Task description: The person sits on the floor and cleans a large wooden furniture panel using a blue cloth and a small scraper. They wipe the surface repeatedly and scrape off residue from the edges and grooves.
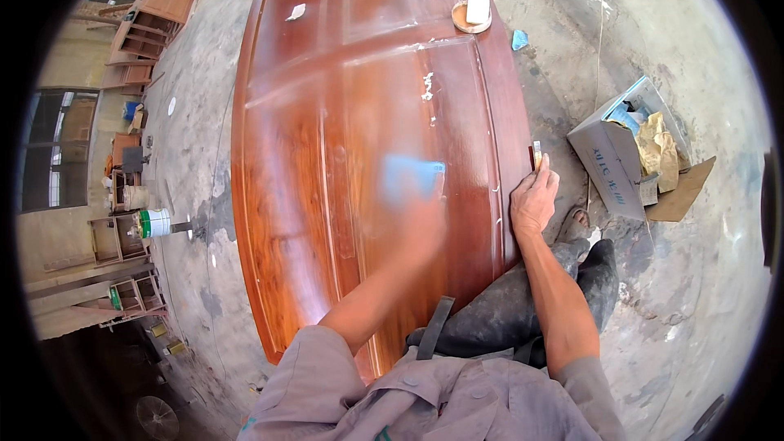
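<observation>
Rough grey concrete floor (702,278) spreads all round the big reddish-brown lacquered wooden panel (327,155) I lean over. My left hand (420,216) is a blur on the panel's lower half, its grip closed on a blue pad (412,175), most likely sandpaper or a rag, pressed flat to the wood. My right hand (535,200) rests on the panel's right edge, fingers curled over it, with a small pale-tipped stick (536,153) poking up just past the fingertips; whether that grip truly clamps it I cannot tell.

Judging by the surface, the rubbing is partway along: a dull, hazy patch lies around and above the pad, while the left strip looks glossy, and white specks (427,86) sit further up, not yet dealt with.

Outward from there, a small white bottle (478,8) stands in a round wooden dish (471,20) at the panel's far right edge. An open cardboard box (629,155) stuffed with paper sits on the floor to my right, well apart from the panel. Unfinished wooden furniture frames (143,28) and a white tub with a green band (153,222) line the left side.
</observation>
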The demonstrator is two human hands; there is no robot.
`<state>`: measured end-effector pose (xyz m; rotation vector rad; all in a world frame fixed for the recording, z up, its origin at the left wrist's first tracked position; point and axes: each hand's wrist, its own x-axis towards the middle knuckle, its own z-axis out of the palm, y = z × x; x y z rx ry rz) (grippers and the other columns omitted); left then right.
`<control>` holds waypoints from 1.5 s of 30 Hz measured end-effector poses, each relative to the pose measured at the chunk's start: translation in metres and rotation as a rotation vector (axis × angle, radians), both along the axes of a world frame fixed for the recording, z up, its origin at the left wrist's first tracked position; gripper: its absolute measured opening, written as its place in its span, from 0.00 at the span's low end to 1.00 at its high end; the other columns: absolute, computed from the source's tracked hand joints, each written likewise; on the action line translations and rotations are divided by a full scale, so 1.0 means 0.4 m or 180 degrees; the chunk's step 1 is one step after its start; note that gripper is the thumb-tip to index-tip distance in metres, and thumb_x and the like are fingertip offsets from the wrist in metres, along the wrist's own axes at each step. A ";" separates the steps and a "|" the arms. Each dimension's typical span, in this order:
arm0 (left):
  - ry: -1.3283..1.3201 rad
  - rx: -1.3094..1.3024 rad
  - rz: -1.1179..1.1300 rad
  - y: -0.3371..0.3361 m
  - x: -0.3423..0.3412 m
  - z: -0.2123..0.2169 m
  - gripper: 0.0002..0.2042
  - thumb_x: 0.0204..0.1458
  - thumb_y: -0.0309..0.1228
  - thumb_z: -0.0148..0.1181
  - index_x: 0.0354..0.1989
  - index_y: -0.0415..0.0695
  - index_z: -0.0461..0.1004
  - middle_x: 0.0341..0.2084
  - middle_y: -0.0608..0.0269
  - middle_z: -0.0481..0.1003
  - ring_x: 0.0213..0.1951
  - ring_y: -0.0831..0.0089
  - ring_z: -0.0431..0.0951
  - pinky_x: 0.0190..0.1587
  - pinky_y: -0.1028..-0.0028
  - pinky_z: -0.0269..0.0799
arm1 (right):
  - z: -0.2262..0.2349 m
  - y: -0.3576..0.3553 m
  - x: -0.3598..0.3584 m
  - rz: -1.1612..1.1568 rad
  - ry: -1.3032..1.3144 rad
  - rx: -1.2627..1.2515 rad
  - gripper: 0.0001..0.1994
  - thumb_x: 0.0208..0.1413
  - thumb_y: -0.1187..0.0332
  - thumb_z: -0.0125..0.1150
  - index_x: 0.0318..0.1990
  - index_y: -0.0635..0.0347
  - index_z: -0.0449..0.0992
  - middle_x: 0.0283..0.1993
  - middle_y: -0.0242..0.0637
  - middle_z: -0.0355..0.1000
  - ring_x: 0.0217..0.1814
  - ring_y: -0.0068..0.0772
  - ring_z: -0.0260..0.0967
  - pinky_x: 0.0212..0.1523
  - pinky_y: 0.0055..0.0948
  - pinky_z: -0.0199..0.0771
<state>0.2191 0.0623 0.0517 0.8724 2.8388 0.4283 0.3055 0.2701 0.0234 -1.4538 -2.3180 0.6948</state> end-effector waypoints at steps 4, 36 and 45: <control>-0.0041 0.0217 -0.0168 0.034 -0.093 -0.043 0.27 0.68 0.29 0.54 0.76 0.51 0.65 0.77 0.24 0.44 0.78 0.26 0.42 0.75 0.45 0.56 | 0.004 -0.004 -0.008 -0.0026 -0.0128 0.0034 0.25 0.69 0.66 0.53 0.73 0.49 0.66 0.59 0.44 0.71 0.58 0.54 0.74 0.50 0.52 0.79; -0.0452 0.0462 -0.0286 0.144 -0.350 -0.008 0.25 0.69 0.24 0.50 0.74 0.46 0.68 0.75 0.19 0.47 0.76 0.20 0.42 0.77 0.45 0.50 | -0.014 0.006 -0.030 0.0084 -0.0323 -0.0120 0.26 0.69 0.65 0.52 0.73 0.55 0.64 0.63 0.45 0.70 0.66 0.51 0.69 0.55 0.52 0.79; -0.0352 0.0574 -0.0477 0.080 -0.278 -0.036 0.26 0.67 0.23 0.53 0.74 0.46 0.68 0.76 0.22 0.46 0.77 0.21 0.41 0.77 0.39 0.48 | -0.010 0.008 -0.023 0.0090 -0.0342 -0.0016 0.25 0.69 0.65 0.52 0.72 0.56 0.64 0.62 0.46 0.70 0.64 0.54 0.71 0.54 0.52 0.80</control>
